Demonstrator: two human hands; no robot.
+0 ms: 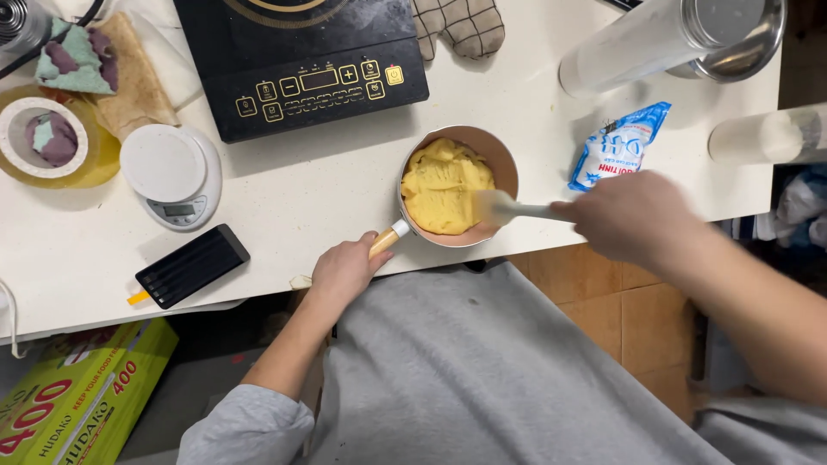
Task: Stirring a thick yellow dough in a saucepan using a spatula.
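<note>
A small saucepan (508,164) with a wooden handle sits at the front edge of the white counter (327,194). It holds a thick yellow dough (439,185). My left hand (345,271) grips the pan's handle. My right hand (624,215) is closed on the handle of a pale spatula (504,207), whose blade lies on the dough at the pan's right side. The spatula and right hand look blurred.
A black induction cooktop (301,60) stands behind the pan, an oven mitt (461,26) beside it. Left are a white kitchen scale (168,172), a black phone (191,264) and tape rolls (47,142). A blue-white packet (616,146) and metal containers (680,34) lie right. A green box (77,396) sits below.
</note>
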